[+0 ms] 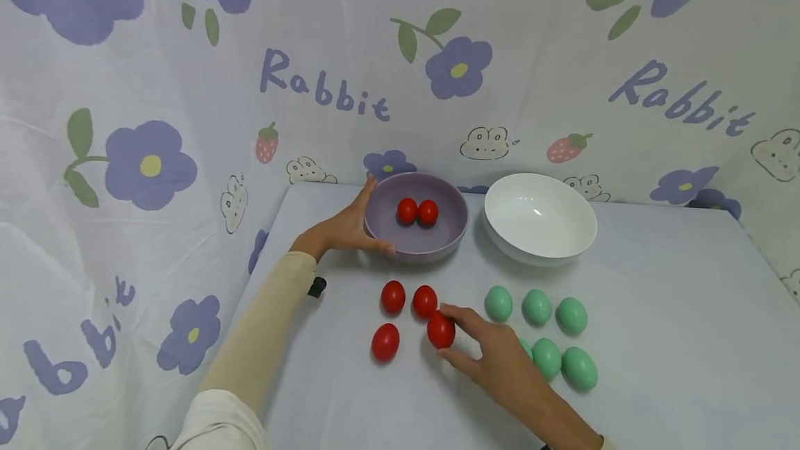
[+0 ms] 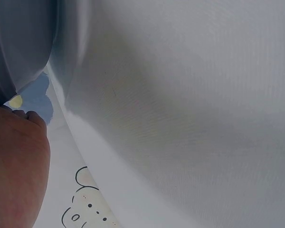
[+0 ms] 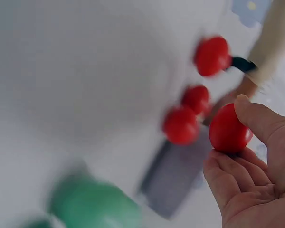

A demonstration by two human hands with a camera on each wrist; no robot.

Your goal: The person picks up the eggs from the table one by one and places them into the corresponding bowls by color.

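Note:
Two red eggs lie inside a purple bowl. My left hand holds that bowl at its left side, thumb at the front and fingers toward the back; in the left wrist view the fingers are mostly hidden. Between thumb and fingertips, my right hand pinches a red egg. Three other red eggs rest on the table just left of it. Several green eggs sit in two rows to the right, one partly covered by the right hand.
A white bowl stands to the right of the purple one. The white table meets a flower-patterned cloth at its back and left edges. A small black piece shows by the left wrist.

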